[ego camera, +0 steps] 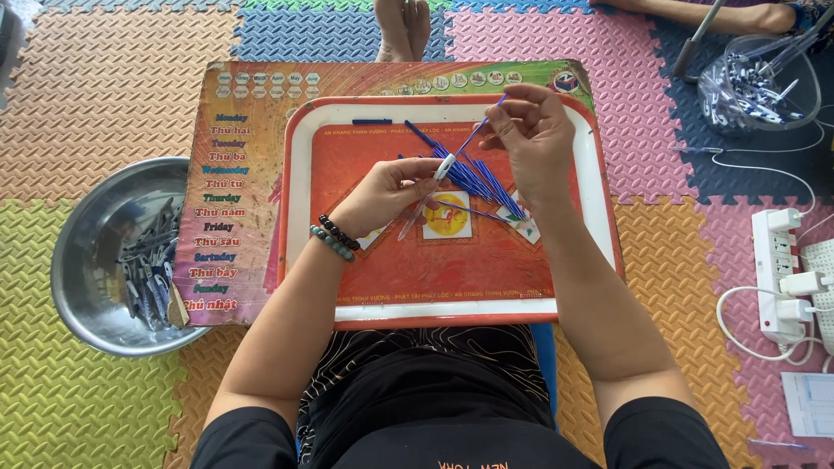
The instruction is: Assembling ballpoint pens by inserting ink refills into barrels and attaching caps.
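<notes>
My left hand (387, 193) grips a clear pen barrel with a white tip (426, 196), held slanted over the red tray (452, 282). My right hand (534, 139) pinches a thin blue ink refill (483, 126) whose lower end meets the barrel's top. A loose heap of blue refills (476, 178) lies on the tray just under both hands. One dark blue piece (372, 122) rests near the tray's far rim.
The tray lies on a colourful board (234, 191) across my lap. A metal bowl (82, 260) of pen parts stands at the left. A clear bowl (760, 82) of pens is at the far right, a white power strip (782, 269) with cables beside it. Someone's feet (404, 26) are ahead.
</notes>
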